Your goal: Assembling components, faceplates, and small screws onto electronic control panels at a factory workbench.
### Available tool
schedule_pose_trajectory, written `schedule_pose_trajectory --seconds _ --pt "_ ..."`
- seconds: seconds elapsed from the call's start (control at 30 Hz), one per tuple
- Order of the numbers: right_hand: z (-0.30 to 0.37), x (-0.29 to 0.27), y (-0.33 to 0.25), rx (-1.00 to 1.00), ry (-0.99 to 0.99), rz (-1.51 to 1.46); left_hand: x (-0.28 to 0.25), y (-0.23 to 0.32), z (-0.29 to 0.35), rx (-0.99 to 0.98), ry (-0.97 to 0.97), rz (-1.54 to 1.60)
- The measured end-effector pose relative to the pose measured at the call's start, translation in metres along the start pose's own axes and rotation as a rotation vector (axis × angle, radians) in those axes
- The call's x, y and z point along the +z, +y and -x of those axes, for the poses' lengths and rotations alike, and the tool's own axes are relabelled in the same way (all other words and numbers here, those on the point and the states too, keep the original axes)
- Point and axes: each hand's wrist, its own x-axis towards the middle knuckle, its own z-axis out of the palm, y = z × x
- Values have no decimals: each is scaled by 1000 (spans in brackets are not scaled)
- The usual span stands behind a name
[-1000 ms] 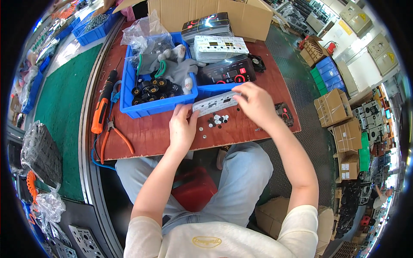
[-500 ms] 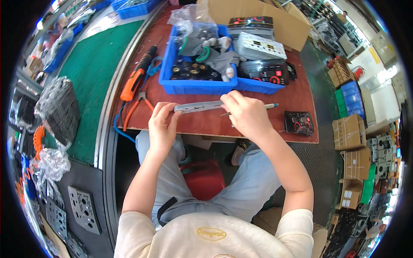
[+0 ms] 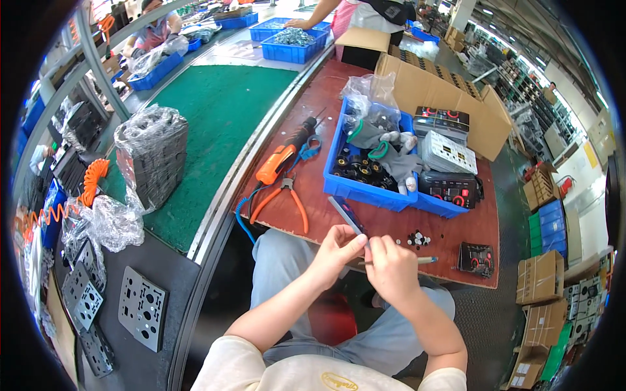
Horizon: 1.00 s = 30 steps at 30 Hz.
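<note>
My left hand [image 3: 334, 255] is closed on a thin, dark-faced panel [image 3: 347, 214] with a pale edge, held tilted above the near edge of the red table. My right hand [image 3: 394, 268] is closed beside it, its pinched fingertips at the panel's near end. A slim pen-like tool [image 3: 428, 259] passes through the right hand and sticks out on both sides; its exact kind is not clear. Small black and white caps [image 3: 419, 240] lie in a loose group just beyond the right hand. A stack of dark printed panels [image 3: 475, 259] rests at the table's right corner.
A blue bin [image 3: 368, 190] holds black knobs and grey gloves, with stacked panels beside it. Orange-handled pliers [image 3: 285, 186] and an orange power screwdriver [image 3: 277, 164] lie to the left. A green-matted bench [image 3: 222, 117] runs alongside; other people are beyond.
My view has shifted, so the table sits lower and farther right. The panel has turned from nearly level to steeply slanted, and my hands have come closer together.
</note>
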Motion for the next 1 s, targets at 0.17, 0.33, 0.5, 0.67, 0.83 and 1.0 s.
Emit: schedule_pose_trajectory --seconds 0.17,0.33,0.5,0.67,0.83,1.0 --pt "8 1 -11 44 4 -116 -2 0 0 -59 11 119" --pt "10 -2 0 338 -83 -687 -8 -5 -3 -20 24 59" --pt "22 13 40 539 -386 -1018 -6 -5 0 92 -3 -20" --pt "25 5 43 611 -424 -1188 -5 -14 -2 -21 -38 -81" --pt "26 -1 50 678 -422 -1315 0 -15 -6 22 -12 -145" --pt "19 9 55 687 -380 -1315 -1 1 -10 -89 45 -136"
